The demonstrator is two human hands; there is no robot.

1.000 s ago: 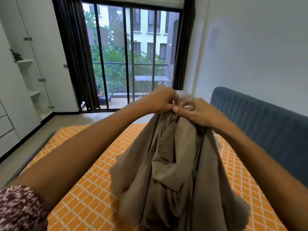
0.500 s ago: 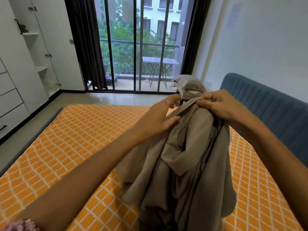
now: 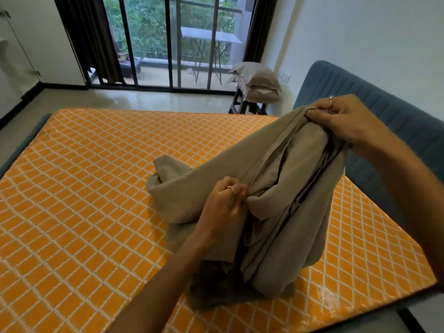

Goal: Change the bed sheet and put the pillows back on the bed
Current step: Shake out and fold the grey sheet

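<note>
Gripping bed sheet (image 3: 276, 188) — both hands.

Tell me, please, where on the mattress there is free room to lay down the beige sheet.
The orange mattress is bare on its whole left half, and also along the far edge toward the window. Near the blue headboard it is crowded: the bunched beige sheet, gripped by the left hand and right hand, fills that side.
</note>
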